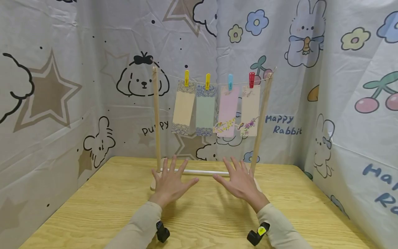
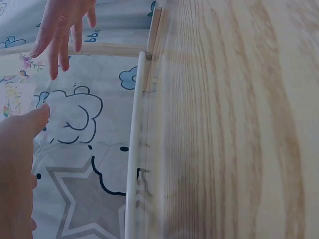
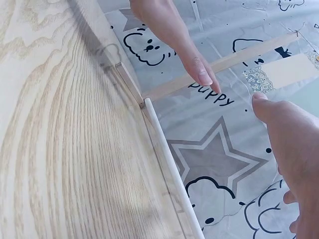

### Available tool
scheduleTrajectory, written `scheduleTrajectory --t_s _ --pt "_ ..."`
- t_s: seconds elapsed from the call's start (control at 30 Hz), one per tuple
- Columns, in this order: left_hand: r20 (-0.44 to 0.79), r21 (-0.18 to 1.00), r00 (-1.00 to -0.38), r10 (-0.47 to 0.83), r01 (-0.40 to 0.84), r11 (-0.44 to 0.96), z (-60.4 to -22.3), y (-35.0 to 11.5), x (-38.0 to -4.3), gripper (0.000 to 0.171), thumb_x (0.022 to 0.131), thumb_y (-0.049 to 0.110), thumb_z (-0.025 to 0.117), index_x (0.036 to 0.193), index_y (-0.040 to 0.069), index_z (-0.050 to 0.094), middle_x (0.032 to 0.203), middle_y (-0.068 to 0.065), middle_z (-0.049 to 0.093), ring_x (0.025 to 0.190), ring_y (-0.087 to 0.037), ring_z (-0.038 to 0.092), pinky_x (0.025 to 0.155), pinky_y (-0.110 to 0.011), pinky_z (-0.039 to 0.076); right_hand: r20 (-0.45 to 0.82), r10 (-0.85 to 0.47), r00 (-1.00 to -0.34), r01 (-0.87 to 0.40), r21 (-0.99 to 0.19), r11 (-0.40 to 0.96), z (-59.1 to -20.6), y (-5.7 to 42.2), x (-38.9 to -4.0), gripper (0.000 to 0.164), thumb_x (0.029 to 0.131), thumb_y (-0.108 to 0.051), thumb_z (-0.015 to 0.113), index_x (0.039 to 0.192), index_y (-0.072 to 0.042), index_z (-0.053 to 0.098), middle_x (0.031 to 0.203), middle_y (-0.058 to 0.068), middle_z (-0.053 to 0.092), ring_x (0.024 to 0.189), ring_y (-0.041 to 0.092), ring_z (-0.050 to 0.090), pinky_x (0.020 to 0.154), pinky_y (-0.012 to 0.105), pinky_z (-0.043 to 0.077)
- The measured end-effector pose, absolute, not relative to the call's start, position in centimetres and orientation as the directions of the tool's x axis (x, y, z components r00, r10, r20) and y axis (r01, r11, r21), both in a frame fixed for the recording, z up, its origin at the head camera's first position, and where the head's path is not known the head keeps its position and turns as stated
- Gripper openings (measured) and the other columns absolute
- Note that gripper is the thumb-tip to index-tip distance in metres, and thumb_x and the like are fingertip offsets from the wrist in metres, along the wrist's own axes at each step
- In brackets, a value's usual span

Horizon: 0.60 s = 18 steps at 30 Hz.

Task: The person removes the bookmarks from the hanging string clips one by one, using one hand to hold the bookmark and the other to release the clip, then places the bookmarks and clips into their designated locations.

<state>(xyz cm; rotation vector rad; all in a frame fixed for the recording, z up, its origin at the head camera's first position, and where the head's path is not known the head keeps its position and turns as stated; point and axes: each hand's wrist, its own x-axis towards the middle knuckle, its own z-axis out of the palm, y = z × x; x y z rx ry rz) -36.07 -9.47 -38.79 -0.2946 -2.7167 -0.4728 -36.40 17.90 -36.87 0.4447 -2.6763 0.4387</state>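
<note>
Both hands are spread with nothing in them, the left hand [image 1: 170, 183] and the right hand [image 1: 240, 183] held side by side, palms down, before a wooden frame. Between its posts a thin string [image 1: 242, 83] carries several bookmark-like cards. From left to right hang a cream card [image 1: 183, 109] and a green card [image 1: 205, 110], each under a yellow clothespin, then a pink card [image 1: 228, 105] under a blue clothespin [image 1: 230, 82]. A beige card [image 1: 250, 103] hangs rightmost from a red clothespin [image 1: 251, 80]. In the head view, fingertips overlap the frame's white crossbar [image 1: 205, 172].
The left post [image 1: 157, 128] and right post [image 1: 262, 124] rise from wooden feet on the light wood table [image 1: 205, 221]. A cartoon-printed curtain [image 1: 124, 38] encloses the back and sides. Each forearm wears a black wrist camera [image 1: 162, 232] over a beige sleeve.
</note>
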Motion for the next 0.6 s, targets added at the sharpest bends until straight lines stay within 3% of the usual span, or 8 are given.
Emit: scheduleTrajectory --t_s 0.4,0.6 --pt "0.380 0.283 -0.914 0.143 0.262 0.923 -38.68 -9.58 -36.00 0.092 0.090 0.086 0.042 0.165 0.034 0.027 0.171 -0.014 0.006 0.154 -0.044 -0.006 0.105 -0.082 -0.006 0.426 -0.239 -0.873 -0.381 -0.288 0.878 -36.56 17.91 -36.33 0.088 0.097 -0.074 0.048 0.163 -0.017 0.034 0.164 0.021 0.030 0.147 0.057 0.022 0.106 0.081 0.016" --pt "0.393 0.328 -0.909 0.137 0.278 0.903 -38.82 -9.60 -36.19 0.094 0.090 0.086 0.041 0.165 0.031 0.029 0.171 -0.014 0.008 0.154 -0.046 -0.003 0.105 -0.082 -0.006 0.475 -0.251 -0.844 -0.409 -0.265 0.873 -36.20 17.93 -36.25 0.088 0.097 -0.073 0.050 0.161 -0.014 0.037 0.161 0.021 0.035 0.145 0.052 0.030 0.110 0.075 0.021"
